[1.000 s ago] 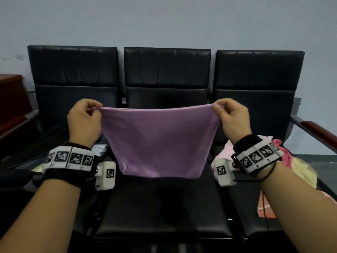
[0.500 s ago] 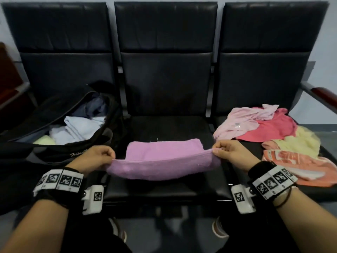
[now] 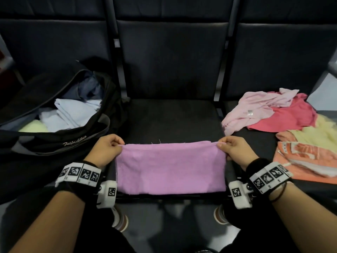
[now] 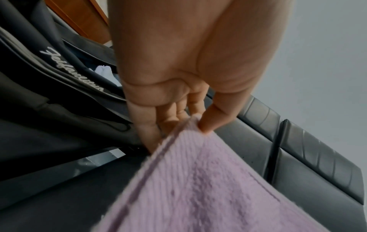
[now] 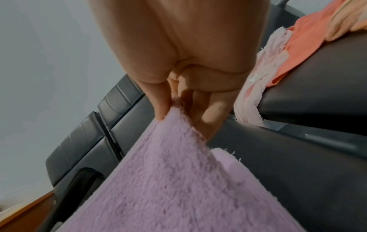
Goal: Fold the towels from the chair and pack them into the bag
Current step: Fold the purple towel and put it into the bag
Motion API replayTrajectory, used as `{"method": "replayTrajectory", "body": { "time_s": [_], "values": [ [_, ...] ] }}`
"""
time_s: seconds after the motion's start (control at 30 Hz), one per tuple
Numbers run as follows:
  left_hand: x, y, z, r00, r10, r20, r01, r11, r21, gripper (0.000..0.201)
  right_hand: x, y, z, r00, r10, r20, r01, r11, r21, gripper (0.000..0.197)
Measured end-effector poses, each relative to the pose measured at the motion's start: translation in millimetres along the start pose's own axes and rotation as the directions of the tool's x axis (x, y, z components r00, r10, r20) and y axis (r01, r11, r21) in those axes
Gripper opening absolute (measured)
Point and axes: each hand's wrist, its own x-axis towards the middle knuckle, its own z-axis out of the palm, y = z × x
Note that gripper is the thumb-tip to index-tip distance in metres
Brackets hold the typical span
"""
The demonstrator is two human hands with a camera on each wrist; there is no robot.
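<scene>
A purple towel (image 3: 170, 168) lies folded on the front of the middle chair seat (image 3: 171, 117). My left hand (image 3: 107, 149) pinches its far left corner, with thumb and fingers closed on the purple towel (image 4: 208, 180) in the left wrist view. My right hand (image 3: 232, 150) pinches the far right corner of the purple towel (image 5: 178, 180). A black bag (image 3: 54, 141) stands open on the left seat with folded pale towels (image 3: 73, 112) inside. More towels, pink (image 3: 255, 108), red (image 3: 290, 115), yellow (image 3: 317, 134) and orange (image 3: 306, 161), lie heaped on the right seat.
Three joined black chairs with tall backrests (image 3: 173, 57) fill the view. The bag's rim (image 4: 69, 75) is close to my left hand. My shoes (image 3: 119, 219) stand on the grey floor under the seat's front edge.
The towel was held up spread in the air, then lowered onto the middle seat. Its top edge has been carried forward over the lower half, so it now lies folded.
</scene>
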Motion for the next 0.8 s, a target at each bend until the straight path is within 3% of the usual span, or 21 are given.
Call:
{"method": "replayTrajectory", "body": {
  "time_s": [0.17,0.23,0.37,0.43,0.57,0.7,0.8],
  "values": [
    [28.6,-1.2,7.6,0.995,0.055,-0.079,-0.050,0.997,0.063,0.028,32.1,-1.7,6.4,0.995,-0.052,-0.090,0.043,0.994,-0.100,0.012],
    [41.8,-5.1,12.9,0.994,0.057,-0.093,-0.047,0.993,0.104,0.027,43.9,-0.4,11.4,0.994,-0.040,-0.100,0.022,0.985,-0.173,0.003],
    [44.4,-27.0,29.1,0.995,-0.079,-0.060,0.091,0.968,0.234,0.036,47.8,19.3,23.7,0.994,0.090,-0.067,-0.109,0.909,-0.402,0.038],
    [31.9,-42.7,35.4,0.993,-0.117,-0.032,0.121,0.951,0.285,0.035,39.4,31.9,27.0,0.989,0.126,-0.074,-0.146,0.875,-0.461,0.043],
    [9.2,-55.4,39.9,0.989,-0.139,-0.044,0.146,0.927,0.345,0.020,24.3,44.5,37.4,0.973,0.214,-0.088,-0.231,0.892,-0.389,0.026],
    [2.7,-54.0,45.1,0.987,-0.154,-0.037,0.157,0.925,0.346,0.019,18.0,40.8,46.5,0.965,0.258,-0.036,-0.255,0.906,-0.339,0.015],
    [1.1,-53.3,50.4,0.988,-0.153,-0.017,0.150,0.935,0.322,0.018,15.3,35.9,37.2,0.964,0.264,-0.028,-0.265,0.951,-0.160,0.007]
  ]
}}
